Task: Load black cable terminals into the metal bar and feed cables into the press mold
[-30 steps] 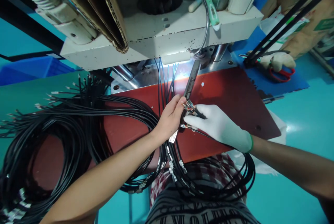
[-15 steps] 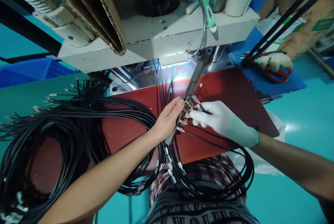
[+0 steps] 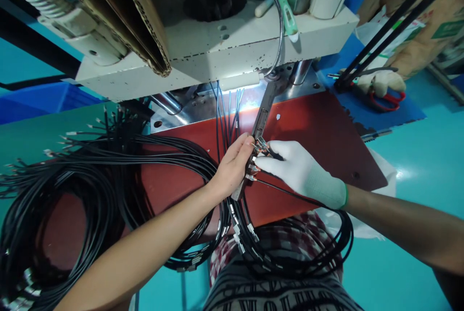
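Note:
A long dark metal bar (image 3: 264,108) with notches along it slants from the machine toward me. My bare left hand (image 3: 234,163) grips its near part, thumb on top. Black cables with metal connector ends (image 3: 251,177) sit along the bar's right side. In its white glove, my right hand (image 3: 290,161) pinches several cable ends (image 3: 261,143) close against the bar, beside my left thumb. The fingertips partly hide which ends touch the bar. From there the cables loop (image 3: 348,229) down over my lap.
Coiled black cables (image 3: 155,156) cover the left of the red mat (image 3: 311,122). A white press machine (image 3: 203,59) stands across the back, with a lit lamp (image 3: 239,81) below its plate. Red-handled scissors (image 3: 393,100) and a glove (image 3: 384,81) lie on the blue surface at right.
My right hand has shifted slightly left, bringing the pinched cable ends nearer the bar and my left thumb. My left hand keeps its grip. The view has moved slightly.

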`<state>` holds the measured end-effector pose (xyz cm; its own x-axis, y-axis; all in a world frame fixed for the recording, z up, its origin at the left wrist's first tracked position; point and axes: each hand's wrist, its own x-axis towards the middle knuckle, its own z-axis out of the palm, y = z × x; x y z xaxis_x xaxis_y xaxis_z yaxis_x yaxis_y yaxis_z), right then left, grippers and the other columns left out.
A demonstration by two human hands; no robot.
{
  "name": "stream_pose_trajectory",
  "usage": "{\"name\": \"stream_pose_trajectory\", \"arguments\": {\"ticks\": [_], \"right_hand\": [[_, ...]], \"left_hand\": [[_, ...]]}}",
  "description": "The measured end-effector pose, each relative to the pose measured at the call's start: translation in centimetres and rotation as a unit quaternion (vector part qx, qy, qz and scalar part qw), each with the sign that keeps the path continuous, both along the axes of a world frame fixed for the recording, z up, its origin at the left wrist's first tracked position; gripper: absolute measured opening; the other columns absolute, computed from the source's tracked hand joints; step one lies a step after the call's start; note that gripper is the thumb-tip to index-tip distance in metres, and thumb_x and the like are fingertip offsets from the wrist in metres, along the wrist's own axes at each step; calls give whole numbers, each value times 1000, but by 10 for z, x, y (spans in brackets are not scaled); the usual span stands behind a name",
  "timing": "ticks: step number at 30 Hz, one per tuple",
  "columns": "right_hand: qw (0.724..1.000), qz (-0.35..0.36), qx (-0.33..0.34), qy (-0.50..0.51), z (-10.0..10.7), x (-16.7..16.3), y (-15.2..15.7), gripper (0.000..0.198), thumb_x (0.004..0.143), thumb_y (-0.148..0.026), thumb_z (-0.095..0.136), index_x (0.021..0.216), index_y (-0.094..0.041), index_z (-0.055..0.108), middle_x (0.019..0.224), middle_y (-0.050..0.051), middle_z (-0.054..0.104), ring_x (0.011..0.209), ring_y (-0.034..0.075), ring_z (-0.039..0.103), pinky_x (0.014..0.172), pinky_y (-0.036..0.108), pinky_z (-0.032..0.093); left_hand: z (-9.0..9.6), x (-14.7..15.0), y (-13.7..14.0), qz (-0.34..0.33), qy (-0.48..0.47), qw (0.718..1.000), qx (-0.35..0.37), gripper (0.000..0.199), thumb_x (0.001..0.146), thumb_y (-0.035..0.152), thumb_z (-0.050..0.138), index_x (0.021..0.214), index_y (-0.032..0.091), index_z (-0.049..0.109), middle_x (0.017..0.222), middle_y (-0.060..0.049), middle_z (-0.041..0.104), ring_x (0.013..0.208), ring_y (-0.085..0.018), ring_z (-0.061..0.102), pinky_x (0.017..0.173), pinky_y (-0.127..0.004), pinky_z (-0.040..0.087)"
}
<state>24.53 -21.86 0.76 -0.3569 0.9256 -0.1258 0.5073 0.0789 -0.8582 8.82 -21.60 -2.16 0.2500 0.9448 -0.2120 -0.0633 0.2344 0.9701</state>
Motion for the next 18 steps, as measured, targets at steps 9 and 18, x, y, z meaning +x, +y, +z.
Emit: {"name": "stream_pose_trajectory", "arguments": {"ticks": [9,18], "right_hand": [[1000,-19,10,16,1,8,-1,29,88,-39,58,70,-17,54,65,-4,54,63,10,47,58,24,32],[995,-25,-60,69,16,23,6,14,91,-24,50,78,-19,54,63,-5,58,57,9,55,57,22,40]], "left_hand": [[2,-1,2,-13,93,991,93,36,94,47,46,72,20,40,68,4,39,62,-10,37,57,-22,34],[2,-3,1,-18,0,1000,-11,40,86,59,54,80,19,48,71,3,50,55,-8,48,47,-20,38]]}}
